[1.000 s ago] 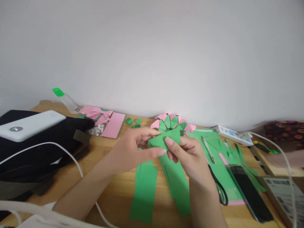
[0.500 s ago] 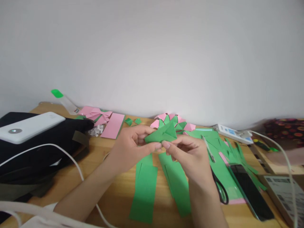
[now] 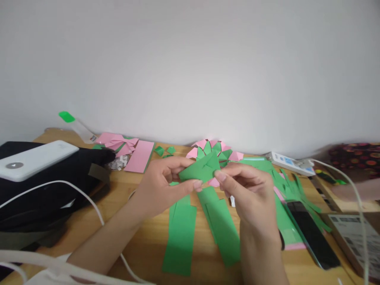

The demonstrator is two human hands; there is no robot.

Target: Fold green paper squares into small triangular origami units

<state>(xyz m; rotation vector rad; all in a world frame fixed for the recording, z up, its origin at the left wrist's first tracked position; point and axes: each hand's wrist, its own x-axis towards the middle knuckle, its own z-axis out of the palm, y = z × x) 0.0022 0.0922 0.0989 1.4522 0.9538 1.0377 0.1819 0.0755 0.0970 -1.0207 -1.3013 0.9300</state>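
Folded green paper (image 3: pixel 200 168), held up between both hands and clear of the worktop (image 3: pixel 145 247), in front of the arc of folded pink and green pieces (image 3: pixel 217 147) at the far edge. Gripped on its left part by the left hand (image 3: pixel 166 180), with thumb along the lower edge and fingers behind, largely hidden. Pinched at the lower right corner by the right hand (image 3: pixel 249 190), between thumb and curled fingers. Pointed towards the left hand, with creases showing near the right side. Below, towards the near edge: a left pile of green strips (image 3: pixel 179 239) and a right pile of green strips (image 3: pixel 228 233), well apart from each other. Towards the right edge: a green sheet (image 3: pixel 286 225), partly hidden by the right hand, with a black phone (image 3: pixel 313 233) just beside. At the far edge, farther right: a white power strip (image 3: pixel 283 161). Near the far left corner: a pink sheet (image 3: pixel 140 156) and a green-capped tube (image 3: pixel 81 130)
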